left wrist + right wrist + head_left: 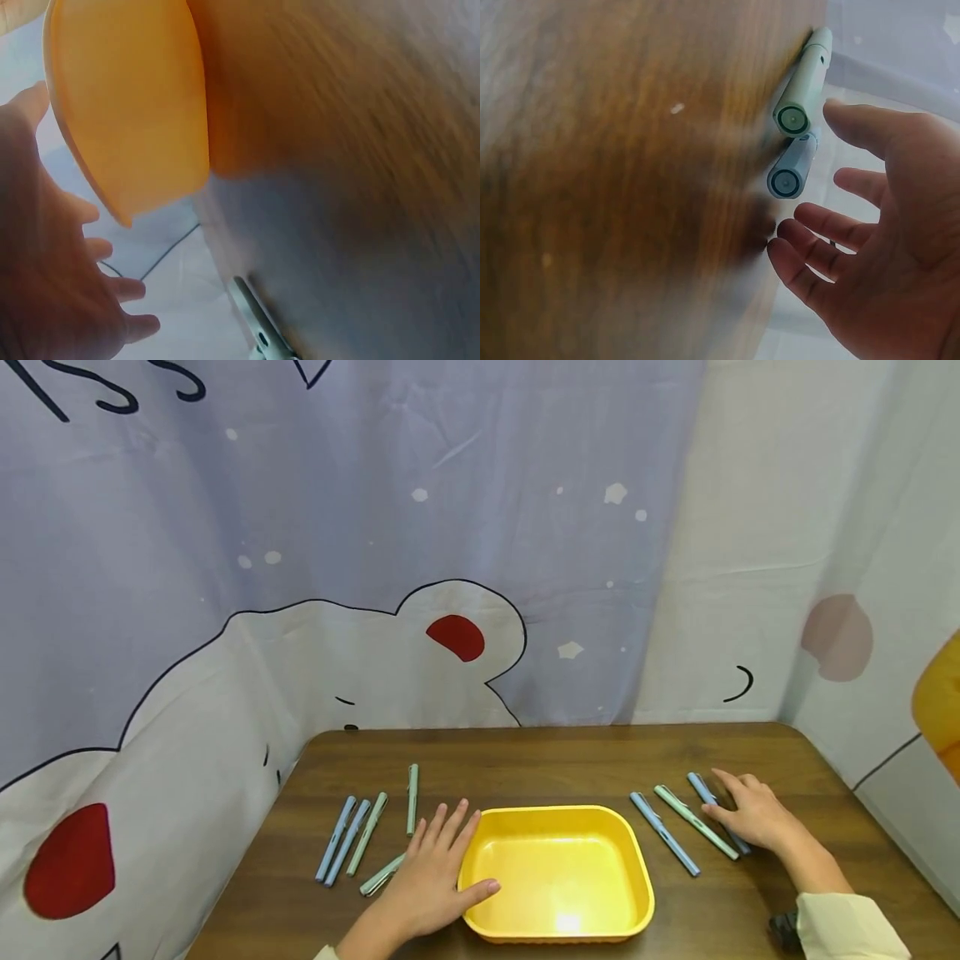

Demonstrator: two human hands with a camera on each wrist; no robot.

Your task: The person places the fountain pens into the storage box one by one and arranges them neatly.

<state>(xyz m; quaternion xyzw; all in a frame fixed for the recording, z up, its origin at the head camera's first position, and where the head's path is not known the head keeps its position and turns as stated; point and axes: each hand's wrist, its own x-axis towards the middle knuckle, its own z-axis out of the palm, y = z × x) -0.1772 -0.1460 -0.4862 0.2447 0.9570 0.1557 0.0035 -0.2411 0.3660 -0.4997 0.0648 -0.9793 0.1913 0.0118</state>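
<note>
A yellow plastic tray (558, 935) stands at the front middle of the table. My left hand (431, 885) is at its left rim, fingers spread and thumb over the edge; the left wrist view shows the tray's side wall (135, 112) beside that hand. At the right, my right hand (753, 814) hovers by a blue pen (701, 787), fingers loosely bent and nothing between them. Left of that pen lie a green pen (693, 821) and another blue pen (663, 833). In the right wrist view, the thumb is near the green pen's end (793, 118).
Left of the tray lie two blue pens (336, 837) and several green pens (367, 833), one partly behind my left hand. The wooden table (525, 768) ends at a printed curtain (570, 568) behind and at the right.
</note>
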